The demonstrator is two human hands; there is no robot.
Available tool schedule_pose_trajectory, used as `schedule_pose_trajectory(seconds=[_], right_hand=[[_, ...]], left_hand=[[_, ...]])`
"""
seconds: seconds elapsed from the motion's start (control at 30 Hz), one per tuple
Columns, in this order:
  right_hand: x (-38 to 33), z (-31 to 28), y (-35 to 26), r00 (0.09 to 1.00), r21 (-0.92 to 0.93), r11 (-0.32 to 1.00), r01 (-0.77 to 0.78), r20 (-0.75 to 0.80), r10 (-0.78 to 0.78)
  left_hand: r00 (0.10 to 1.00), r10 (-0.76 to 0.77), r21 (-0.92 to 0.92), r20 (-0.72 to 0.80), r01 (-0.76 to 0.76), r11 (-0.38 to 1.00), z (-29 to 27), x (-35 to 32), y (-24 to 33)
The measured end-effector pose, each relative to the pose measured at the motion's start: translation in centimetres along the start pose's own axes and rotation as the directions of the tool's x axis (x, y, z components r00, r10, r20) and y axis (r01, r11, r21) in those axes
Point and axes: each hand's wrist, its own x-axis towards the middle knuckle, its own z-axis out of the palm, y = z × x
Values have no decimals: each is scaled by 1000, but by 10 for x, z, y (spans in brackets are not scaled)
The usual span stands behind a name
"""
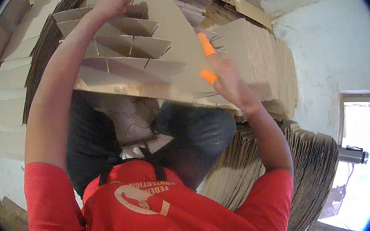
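A slotted cardboard divider (114,45), its strips crossing in a grid, stands in front of me on a low work surface. Along its right side leans a large plain cardboard sheet (171,43). My left hand (114,4) reaches over the divider's far end, fingers closed. What those fingers hold is hidden, though a bit of orange shows at them. At the sheet's right edge is my right hand (227,75), with orange covers on the thumb and one finger. These two are spread apart and lie against or close to the cardboard.
Thick stacks of cut cardboard (263,59) rise at the right, with another cardboard pile (302,170) beside my right elbow. More cardboard layers (13,90) line the left side. The work surface's wooden edge (131,89) runs above my knees. A bright window (363,139) is at far right.
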Motion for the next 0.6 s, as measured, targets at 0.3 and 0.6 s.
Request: schedule_pose_trajectory(seconds=[0.3,0.6], right_hand=[[16,21,12,982,20,989,147,116,-148],[21,24,7,976,-310,928,205,139,-169]], left_hand=[[998,-24,57,63,20,998,-46,2,54],[898,-368,-35,240,387,921,-72,2,71]])
